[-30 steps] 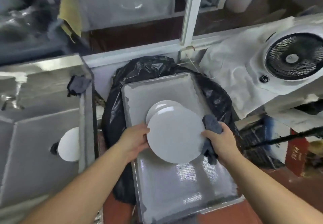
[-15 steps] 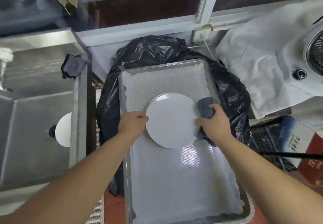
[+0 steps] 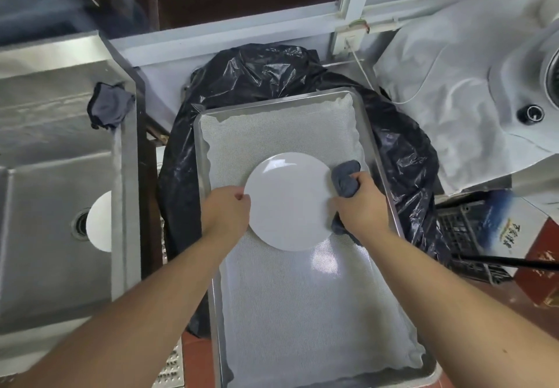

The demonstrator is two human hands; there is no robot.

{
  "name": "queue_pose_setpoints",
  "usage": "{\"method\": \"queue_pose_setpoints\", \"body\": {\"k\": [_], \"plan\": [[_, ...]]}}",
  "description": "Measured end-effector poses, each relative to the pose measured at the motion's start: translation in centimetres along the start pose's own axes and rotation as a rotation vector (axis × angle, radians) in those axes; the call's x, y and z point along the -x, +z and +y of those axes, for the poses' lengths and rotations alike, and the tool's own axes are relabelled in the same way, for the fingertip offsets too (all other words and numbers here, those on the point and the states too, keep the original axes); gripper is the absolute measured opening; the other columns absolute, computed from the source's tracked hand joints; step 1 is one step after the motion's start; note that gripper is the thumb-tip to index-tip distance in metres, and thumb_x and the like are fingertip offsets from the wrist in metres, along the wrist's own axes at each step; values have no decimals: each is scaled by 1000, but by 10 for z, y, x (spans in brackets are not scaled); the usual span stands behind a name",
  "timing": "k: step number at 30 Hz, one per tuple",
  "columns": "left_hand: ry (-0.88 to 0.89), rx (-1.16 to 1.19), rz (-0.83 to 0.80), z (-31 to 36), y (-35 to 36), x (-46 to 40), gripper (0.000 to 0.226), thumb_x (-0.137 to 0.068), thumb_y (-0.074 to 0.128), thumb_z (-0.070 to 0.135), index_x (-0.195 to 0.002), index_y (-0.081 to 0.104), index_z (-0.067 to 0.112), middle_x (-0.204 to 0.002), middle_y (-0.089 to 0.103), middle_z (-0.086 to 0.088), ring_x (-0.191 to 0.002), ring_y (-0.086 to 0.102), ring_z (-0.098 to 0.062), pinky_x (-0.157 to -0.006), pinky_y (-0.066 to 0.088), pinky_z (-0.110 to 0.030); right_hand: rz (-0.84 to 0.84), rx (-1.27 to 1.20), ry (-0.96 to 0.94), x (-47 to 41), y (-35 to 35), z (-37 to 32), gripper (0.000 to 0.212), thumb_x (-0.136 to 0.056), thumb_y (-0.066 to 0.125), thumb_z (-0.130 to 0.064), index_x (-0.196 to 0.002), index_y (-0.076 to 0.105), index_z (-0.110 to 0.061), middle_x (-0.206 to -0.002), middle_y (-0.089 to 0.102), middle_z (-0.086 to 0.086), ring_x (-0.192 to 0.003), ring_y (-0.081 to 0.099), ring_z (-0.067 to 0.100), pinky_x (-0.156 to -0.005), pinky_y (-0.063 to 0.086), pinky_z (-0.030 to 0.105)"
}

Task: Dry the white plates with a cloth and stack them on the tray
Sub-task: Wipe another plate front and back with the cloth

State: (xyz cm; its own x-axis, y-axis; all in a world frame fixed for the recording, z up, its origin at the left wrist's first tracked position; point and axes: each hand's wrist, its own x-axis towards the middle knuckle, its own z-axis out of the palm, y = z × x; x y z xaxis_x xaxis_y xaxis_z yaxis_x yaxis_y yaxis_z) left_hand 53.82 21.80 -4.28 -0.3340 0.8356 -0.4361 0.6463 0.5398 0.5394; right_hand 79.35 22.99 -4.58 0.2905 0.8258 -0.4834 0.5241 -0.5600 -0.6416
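Lowering plate (image 3: 289, 201) has now met the tray (image 3: 367, 133) stack.

You get one printed thing only: the box (image 3: 511, 230), right of the tray (image 3: 390, 206). It carries dark slanted characters on its pale face, too blurred for you to read. Nothing else carries text.

Plate (image 3: 289, 201) over tray (image 3: 375, 160), left hand (image 3: 225, 210) gripping left rim, right hand (image 3: 361, 206) at right rim clutching cloth (image 3: 344, 177). Another plate (image 3: 99, 221) in sink (image 3: 39, 236).
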Motion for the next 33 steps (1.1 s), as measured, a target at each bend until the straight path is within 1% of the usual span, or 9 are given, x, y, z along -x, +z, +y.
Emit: {"method": "queue_pose_setpoints", "body": {"k": [5, 8, 12, 16, 20, 25, 28, 31, 33], "plan": [[50, -6, 41, -2, 4, 4, 34, -99, 56, 13, -69, 64, 1, -65, 63, -18, -56, 45, -17, -52, 34, -27, 8, 47, -26, 3, 2, -4, 29, -85, 60, -8, -103, 52, -28, -95, 63, 2, -83, 63, 26, -67, 53, 40], [62, -16, 78, -3, 7, 4, 38, -97, 56, 11, -59, 54, 4, -53, 48, -6, -51, 39, -16, -48, 30, -25, 15, 81, -44, 5, 3, -5, 33, -84, 60, -7, -106, 51, -30, -107, 63, 7, -90, 63, 32, -74, 55, 43], [79, -37, 133, -6, 12, 5, 43, -97, 56, 11, -55, 47, 12, -58, 44, 0, -52, 38, -14, -48, 29, -24, 20, 102, -69, 4, 6, -4, 37, -84, 58, -7, -117, 55, -25, -114, 63, 9, -97, 61, 32, -79, 53, 42], [69, -70, 139, -7, 16, 5, 36, -101, 54, 16, -65, 56, 15, -79, 57, -4, -66, 52, -16, -53, 34, -26, -3, 83, -76, 5, 4, -4, 37, -83, 58, -8, -116, 56, -25, -111, 63, 7, -94, 62, 30, -79, 54, 42], [71, -129, 104, -2, 12, 4, 20, -105, 53, 19, -93, 68, 14, -97, 65, -4, -77, 59, -16, -63, 45, -27, -18, 23, -95, 5, -8, -1, 28, -83, 62, -10, -104, 54, -27, -89, 64, -3, -78, 62, 18, -59, 44, 31], [12, -81, 74, 6, 7, 5, 19, -104, 55, 17, -108, 72, 10, -100, 73, -5, -84, 66, -22, -61, 48, -30, 30, 9, -107, 9, -25, 4, 23, -86, 67, -13, -102, 54, -24, -86, 64, -4, -77, 61, 13, -57, 43, 28], [25, -134, 52, 9, 1, 12, 20, -104, 54, 18, -115, 69, 11, -112, 70, -6, -92, 67, -27, -73, 58, -38, 41, 27, -127, 15, -37, 5, 24, -86, 68, -13, -102, 54, -24, -86, 64, -4, -76, 61, 12, -57, 42, 28], [72, -298, 19, 10, -9, 28, 19, -103, 51, 26, -112, 62, 14, -117, 58, -5, -89, 64, -27, -75, 58, -42, 33, 38, -152, 24, -51, 4, 24, -86, 68, -13, -104, 55, -22, -87, 65, -3, -76, 60, 10, -56, 42, 28], [121, -370, -7, 9, -16, 44, 24, -104, 48, 28, -119, 62, 17, -121, 57, -4, -91, 64, -26, -79, 60, -46, 2, 51, -179, 33, -58, 1, 24, -87, 70, -16, -105, 56, -22, -88, 65, -4, -76, 61, 9, -57, 42, 27]]}}
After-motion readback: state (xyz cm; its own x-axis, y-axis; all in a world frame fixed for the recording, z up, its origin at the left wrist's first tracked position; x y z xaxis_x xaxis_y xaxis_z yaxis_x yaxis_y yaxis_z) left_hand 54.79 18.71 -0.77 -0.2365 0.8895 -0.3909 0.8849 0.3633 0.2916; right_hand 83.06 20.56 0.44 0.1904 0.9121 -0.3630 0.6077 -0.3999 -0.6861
